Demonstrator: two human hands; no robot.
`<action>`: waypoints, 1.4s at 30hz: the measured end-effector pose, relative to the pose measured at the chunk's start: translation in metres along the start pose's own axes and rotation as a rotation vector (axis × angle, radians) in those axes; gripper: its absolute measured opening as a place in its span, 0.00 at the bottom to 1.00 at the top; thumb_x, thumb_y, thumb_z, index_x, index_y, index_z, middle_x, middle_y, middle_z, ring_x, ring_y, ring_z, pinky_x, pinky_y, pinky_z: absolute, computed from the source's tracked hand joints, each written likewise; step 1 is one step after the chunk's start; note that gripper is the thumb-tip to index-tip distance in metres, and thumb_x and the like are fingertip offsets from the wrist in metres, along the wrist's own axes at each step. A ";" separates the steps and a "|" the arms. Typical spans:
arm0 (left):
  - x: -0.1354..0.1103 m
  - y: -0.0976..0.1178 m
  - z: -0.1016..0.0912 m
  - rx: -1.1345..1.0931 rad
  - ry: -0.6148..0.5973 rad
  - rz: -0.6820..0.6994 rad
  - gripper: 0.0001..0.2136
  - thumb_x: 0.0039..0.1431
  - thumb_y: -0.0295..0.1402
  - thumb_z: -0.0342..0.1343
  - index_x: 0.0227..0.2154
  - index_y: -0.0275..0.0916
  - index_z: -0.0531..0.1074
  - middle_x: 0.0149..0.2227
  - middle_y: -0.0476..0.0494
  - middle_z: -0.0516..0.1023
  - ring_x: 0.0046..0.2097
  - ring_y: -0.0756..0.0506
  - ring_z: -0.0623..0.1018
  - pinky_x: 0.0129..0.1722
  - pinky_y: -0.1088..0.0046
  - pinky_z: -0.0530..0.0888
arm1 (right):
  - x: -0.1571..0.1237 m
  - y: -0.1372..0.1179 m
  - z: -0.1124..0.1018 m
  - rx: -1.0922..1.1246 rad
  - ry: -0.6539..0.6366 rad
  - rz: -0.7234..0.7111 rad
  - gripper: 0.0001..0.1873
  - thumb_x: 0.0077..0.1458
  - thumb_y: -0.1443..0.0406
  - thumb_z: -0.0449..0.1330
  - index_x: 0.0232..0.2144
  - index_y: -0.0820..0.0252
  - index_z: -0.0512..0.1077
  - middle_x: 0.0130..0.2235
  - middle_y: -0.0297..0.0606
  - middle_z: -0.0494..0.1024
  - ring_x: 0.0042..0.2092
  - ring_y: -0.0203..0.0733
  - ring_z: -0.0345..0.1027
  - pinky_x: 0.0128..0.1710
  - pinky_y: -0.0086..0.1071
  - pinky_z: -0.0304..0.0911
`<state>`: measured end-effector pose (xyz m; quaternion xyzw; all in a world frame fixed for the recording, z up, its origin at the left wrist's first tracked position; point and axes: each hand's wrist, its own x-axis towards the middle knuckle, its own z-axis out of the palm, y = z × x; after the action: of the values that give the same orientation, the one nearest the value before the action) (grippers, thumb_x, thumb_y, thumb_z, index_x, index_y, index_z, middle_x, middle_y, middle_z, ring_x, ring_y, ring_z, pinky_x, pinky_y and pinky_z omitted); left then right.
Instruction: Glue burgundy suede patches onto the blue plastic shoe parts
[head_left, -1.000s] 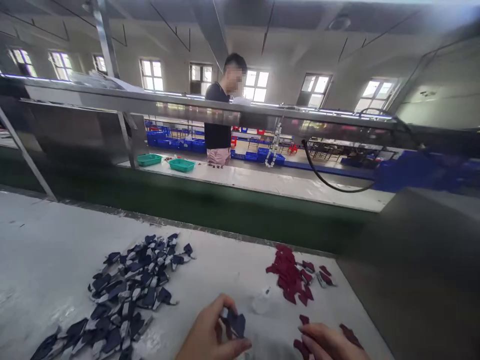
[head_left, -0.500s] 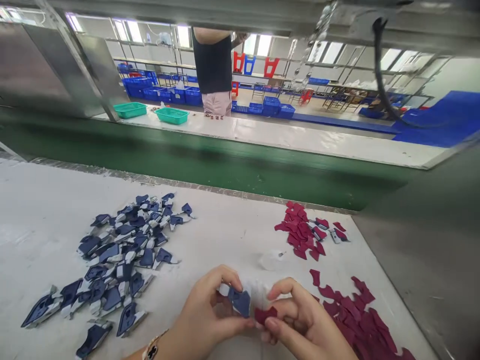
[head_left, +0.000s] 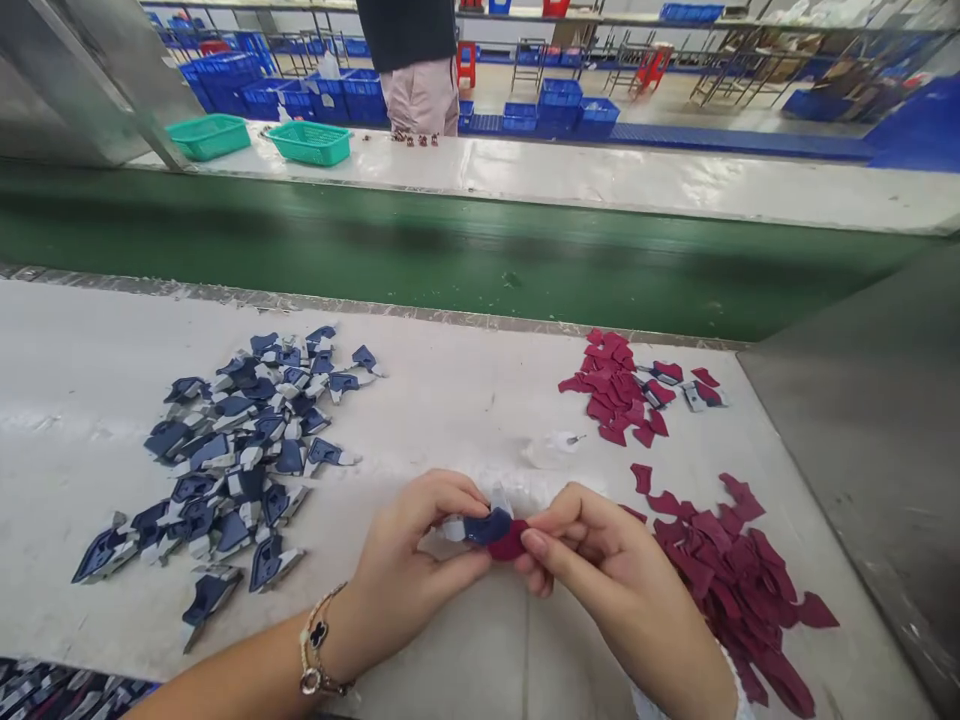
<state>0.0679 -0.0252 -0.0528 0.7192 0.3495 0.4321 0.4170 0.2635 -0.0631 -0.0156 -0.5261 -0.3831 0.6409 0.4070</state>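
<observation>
Navy-blue pointed cutout piece, with a pale tab at its left end, sits pinched between the thumb and fingers of the left hand, low and centre over the work table. Its tip meets a dark maroon cutout piece, held in a narrow pinch by the right hand's fingertips. The hands close around both pieces, so the exact join is partly hidden; they seem to be touching, though this view cannot quite confirm it. The step in hand looks like matching the maroon edge against the navy one, and the next move calls for a steady, narrow pinch at that meeting point.

A loose heap of navy-and-grey cutout pieces lies left of the hands on the white work table. Maroon cutout pieces form a large scatter to the right and a smaller pile beyond it. A clear plastic scrap lies between them and the hands. Beyond the table run a green conveyor belt, two teal plastic baskets and a standing co-worker.
</observation>
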 end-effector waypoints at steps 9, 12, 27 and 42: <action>0.000 0.003 0.000 0.190 0.004 0.148 0.15 0.56 0.25 0.66 0.44 0.41 0.71 0.41 0.45 0.77 0.43 0.48 0.79 0.43 0.72 0.79 | 0.008 0.000 0.004 -0.007 0.020 -0.023 0.12 0.58 0.59 0.65 0.29 0.58 0.68 0.25 0.30 0.76 0.27 0.32 0.66 0.27 0.26 0.63; 0.001 0.004 0.000 0.179 0.017 0.188 0.16 0.55 0.25 0.67 0.45 0.41 0.71 0.41 0.44 0.77 0.43 0.47 0.79 0.42 0.71 0.80 | 0.008 0.000 0.004 0.008 0.020 -0.014 0.12 0.58 0.59 0.65 0.29 0.58 0.68 0.25 0.30 0.76 0.27 0.32 0.66 0.28 0.26 0.62; 0.001 0.004 -0.001 0.095 -0.009 0.211 0.15 0.53 0.20 0.66 0.43 0.37 0.72 0.42 0.45 0.76 0.44 0.50 0.78 0.45 0.76 0.79 | 0.010 -0.001 0.000 0.080 -0.053 -0.019 0.11 0.60 0.58 0.65 0.34 0.56 0.68 0.24 0.24 0.68 0.26 0.29 0.59 0.27 0.25 0.55; 0.002 0.004 -0.003 0.022 -0.016 0.203 0.17 0.52 0.16 0.65 0.42 0.38 0.73 0.43 0.46 0.76 0.44 0.50 0.78 0.45 0.74 0.80 | 0.005 -0.002 0.007 -0.262 -0.031 -0.229 0.08 0.66 0.63 0.57 0.46 0.50 0.73 0.42 0.29 0.78 0.41 0.34 0.72 0.42 0.30 0.67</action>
<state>0.0669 -0.0240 -0.0480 0.7588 0.2762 0.4626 0.3660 0.2559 -0.0586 -0.0143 -0.5178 -0.5268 0.5430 0.3994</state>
